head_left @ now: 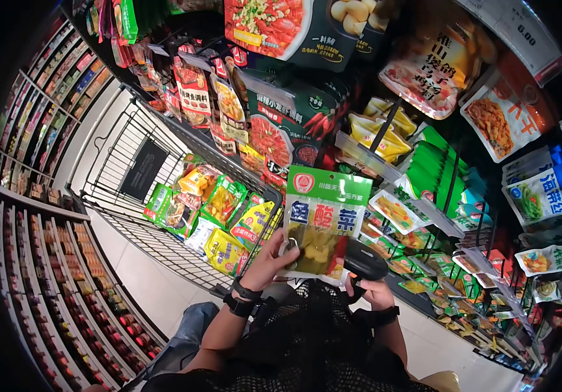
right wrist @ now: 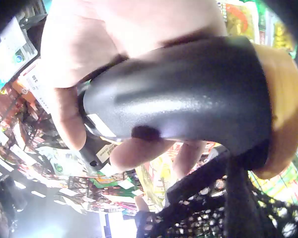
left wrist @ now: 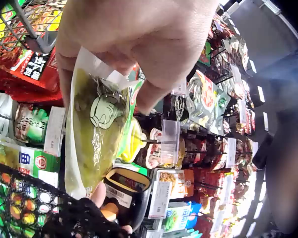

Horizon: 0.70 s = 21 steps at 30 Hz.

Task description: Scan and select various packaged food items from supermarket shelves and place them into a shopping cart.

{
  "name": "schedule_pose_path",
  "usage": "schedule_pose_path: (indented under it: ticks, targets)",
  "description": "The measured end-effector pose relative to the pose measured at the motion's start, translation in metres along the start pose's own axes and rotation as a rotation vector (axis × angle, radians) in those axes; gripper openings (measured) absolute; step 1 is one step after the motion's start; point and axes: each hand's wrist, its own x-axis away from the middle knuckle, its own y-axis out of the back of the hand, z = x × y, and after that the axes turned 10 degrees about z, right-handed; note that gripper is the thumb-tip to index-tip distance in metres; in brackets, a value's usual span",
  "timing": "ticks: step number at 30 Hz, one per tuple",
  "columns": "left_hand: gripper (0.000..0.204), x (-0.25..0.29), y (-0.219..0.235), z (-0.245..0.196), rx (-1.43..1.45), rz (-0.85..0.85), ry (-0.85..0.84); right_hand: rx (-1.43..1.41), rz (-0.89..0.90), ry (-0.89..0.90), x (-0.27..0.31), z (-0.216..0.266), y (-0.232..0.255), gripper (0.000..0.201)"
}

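Note:
In front of the body, my left hand (head_left: 268, 261) grips a clear-windowed packet of pickled greens (head_left: 323, 225) by its lower left side, thumb over the front. The packet has a green top band and large printed characters, and its front faces up toward the head camera. Its olive-green back (left wrist: 97, 129) shows in the left wrist view. My right hand (head_left: 377, 294) holds a black handheld scanner (right wrist: 179, 94) with an orange rim around its head. The scanner is just right of the packet, and a right fingertip overlaps the packet's lower edge in the left wrist view.
A wire shopping cart (head_left: 145, 168) stands left of the hands, with several food packets (head_left: 225, 202) inside. Hanging pouches (head_left: 424, 176) fill the rack ahead and to the right, with price tags along it. Another shelf of jars (head_left: 65, 281) runs along the far left, across a tiled floor.

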Motion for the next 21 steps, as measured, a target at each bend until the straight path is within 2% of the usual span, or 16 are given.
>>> schedule_pose_path:
  ticks: [1,4,11,13,17,21]
  targets:
    - [0.038,0.001,-0.003,-0.007,0.001,0.008,-0.002,-0.029,-0.028,0.040,-0.003,0.003,-0.005,0.043]
    - [0.065,-0.006,-0.001,-0.012,-0.037,0.079,0.023,-0.072,-0.028,0.079,-0.009,0.008,-0.008,0.043]
    - [0.063,-0.020,0.003,-0.010,-0.108,0.065,-0.017,-0.074,-0.020,0.137,-0.017,0.003,-0.002,0.041]
    - [0.061,-0.018,0.002,-0.010,-0.105,-0.006,-0.042,-0.106,-0.034,0.140,-0.020,0.004,-0.004,0.041]
    - [0.061,-0.021,0.003,-0.012,-0.078,0.019,-0.023,-0.083,-0.055,0.159,-0.020,0.006,-0.004,0.044]
    - [0.059,-0.024,0.002,-0.010,-0.251,0.004,-0.067,0.007,-0.041,0.126,-0.023,0.011,-0.007,0.047]
